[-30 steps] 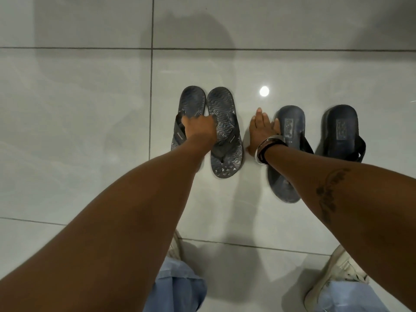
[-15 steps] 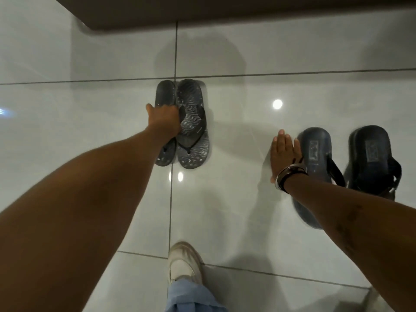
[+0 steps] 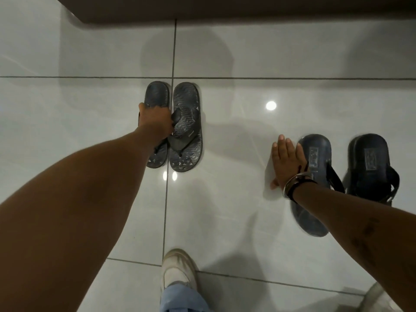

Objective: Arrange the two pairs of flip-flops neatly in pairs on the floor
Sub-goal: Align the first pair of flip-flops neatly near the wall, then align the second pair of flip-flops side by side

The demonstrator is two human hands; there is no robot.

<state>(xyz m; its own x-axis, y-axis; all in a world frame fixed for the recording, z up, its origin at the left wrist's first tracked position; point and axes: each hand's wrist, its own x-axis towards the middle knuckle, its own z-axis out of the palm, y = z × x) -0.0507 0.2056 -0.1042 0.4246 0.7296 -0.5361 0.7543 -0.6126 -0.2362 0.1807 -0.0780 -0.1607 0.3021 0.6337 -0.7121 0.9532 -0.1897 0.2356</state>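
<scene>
Two grey patterned flip-flops lie side by side, touching, on the white tiled floor left of centre. My left hand is closed over their straps where the two meet. Further right lie two dark blue flip-flops: the nearer one is angled, and the other sits a gap away to its right. My right hand lies flat with fingers together, pressed against the left edge of the nearer blue flip-flop. My forearm hides that flip-flop's middle.
A dark brown ledge or furniture base runs along the top of the view. My white shoe and blue trouser leg stand at the bottom centre. Glossy floor tiles spread between the pairs.
My left hand has carried the grey pair leftward and farther away, widening the gap to the blue pair. My right hand stays against the blue flip-flop. The view tilted up, revealing the ledge.
</scene>
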